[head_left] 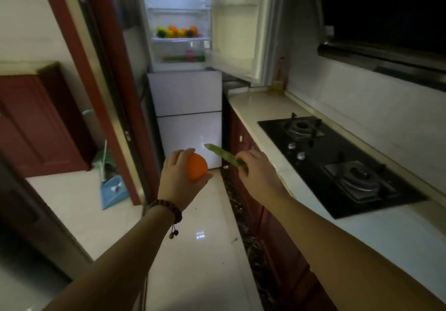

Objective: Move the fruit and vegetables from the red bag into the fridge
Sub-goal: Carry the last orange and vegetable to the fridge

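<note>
My left hand (177, 180) grips an orange (197, 169), fingers curled round it. My right hand (255, 173) pinches a long green bean pod (223, 155) that points up and to the left. Both hands are stretched out in front of me, over the floor. Ahead stands the white fridge (188, 98) with its upper door (237, 25) swung open to the right. On a lit shelf inside lie several yellow, orange and green fruits (177, 31). Below that shelf, a drawer (183, 58) shows something pink and green. The red bag is out of view.
A counter (362, 228) with a black gas hob (337, 163) runs along the right, red cabinets below it. A dark red door frame (96, 107) stands on the left, with a blue dustpan (113, 191) at its foot. A narrow glossy floor strip (193, 250) leads to the fridge.
</note>
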A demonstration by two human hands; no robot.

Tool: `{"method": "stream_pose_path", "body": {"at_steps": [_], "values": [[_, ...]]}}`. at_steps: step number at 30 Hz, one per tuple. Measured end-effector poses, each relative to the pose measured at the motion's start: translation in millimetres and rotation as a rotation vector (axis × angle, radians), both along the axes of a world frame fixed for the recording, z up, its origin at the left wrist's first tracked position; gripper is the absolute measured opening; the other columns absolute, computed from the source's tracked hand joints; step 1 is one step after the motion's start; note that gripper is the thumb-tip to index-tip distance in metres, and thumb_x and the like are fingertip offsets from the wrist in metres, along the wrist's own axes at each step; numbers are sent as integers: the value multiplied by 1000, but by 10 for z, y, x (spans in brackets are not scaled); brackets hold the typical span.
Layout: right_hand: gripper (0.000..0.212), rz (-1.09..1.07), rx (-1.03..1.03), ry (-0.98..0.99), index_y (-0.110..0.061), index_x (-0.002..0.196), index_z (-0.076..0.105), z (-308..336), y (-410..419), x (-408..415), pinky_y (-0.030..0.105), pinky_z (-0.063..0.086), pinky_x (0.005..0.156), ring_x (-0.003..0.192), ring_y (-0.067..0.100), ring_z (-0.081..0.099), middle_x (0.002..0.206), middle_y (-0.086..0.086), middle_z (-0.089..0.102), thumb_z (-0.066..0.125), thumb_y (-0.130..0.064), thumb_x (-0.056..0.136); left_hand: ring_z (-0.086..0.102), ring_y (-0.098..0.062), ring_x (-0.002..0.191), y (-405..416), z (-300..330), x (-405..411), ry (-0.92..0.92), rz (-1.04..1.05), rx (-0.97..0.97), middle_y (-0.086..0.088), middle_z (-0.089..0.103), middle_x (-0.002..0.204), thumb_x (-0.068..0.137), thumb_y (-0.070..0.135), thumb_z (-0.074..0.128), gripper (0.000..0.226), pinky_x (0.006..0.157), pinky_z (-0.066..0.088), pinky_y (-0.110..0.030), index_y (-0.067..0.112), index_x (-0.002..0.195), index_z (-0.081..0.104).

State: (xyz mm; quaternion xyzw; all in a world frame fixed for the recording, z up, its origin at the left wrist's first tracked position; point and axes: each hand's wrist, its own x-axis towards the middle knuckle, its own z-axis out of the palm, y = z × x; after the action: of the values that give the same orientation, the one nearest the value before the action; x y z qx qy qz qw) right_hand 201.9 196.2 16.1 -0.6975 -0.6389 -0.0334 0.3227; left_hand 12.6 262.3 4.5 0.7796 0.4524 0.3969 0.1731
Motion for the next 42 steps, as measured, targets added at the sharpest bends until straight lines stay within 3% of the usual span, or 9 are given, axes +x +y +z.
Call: {"method": "stream_pose_path", "body": {"at_steps": [4,10,18,22,27,35,42], "values": [[23,34,5,-23,-16,113,58,30,663,-1,31,48,84,99,15,49,109,0,57,56,-14,90,37,-25,122,633,36,-5,2,39,-2,-1,39,136,70,38,78,76,95,42,-40,22,133,40],[19,68,56,-49,-15,107,59,79,1875,352,35,51,77,93,17,50,102,0,58,56,-12,89,38,-27,122,1773,42,282,64,70,53,-4,42,135,69,41,79,78,98,43,-44,19,133,42],[20,88,86,-53,-12,107,61,371,3798,1068,26,40,71,98,20,50,105,4,60,57,-9,87,36,-28,123,3577,395,816,91,97,90,-4,40,136,69,41,78,77,99,42,-46,18,133,41],[19,133,106,-51,-9,106,61,531,4555,1255,33,46,73,96,24,51,104,7,59,57,-9,87,36,-27,124,4321,566,966,107,124,124,-4,39,137,69,42,78,77,97,40,-43,19,133,41],[19,156,119,-65,-10,106,61,565,5424,1424,26,38,70,94,22,51,103,5,58,58,-8,87,35,-26,124,5197,609,1054,87,144,133,-4,37,137,71,42,77,76,95,42,-41,20,133,40],[20,201,139,-80,-8,104,64,546,6952,1495,41,49,76,94,26,53,101,8,61,60,-4,85,35,-27,124,6749,606,1081,39,149,172,-4,37,138,71,42,77,75,98,43,-43,19,133,41],[21,210,195,-93,-9,106,64,1032,8755,1411,35,45,76,96,28,54,104,10,61,58,-4,87,37,-26,122,8435,938,984,-20,173,241,-6,40,134,69,41,78,75,97,43,-44,19,131,43]]}}
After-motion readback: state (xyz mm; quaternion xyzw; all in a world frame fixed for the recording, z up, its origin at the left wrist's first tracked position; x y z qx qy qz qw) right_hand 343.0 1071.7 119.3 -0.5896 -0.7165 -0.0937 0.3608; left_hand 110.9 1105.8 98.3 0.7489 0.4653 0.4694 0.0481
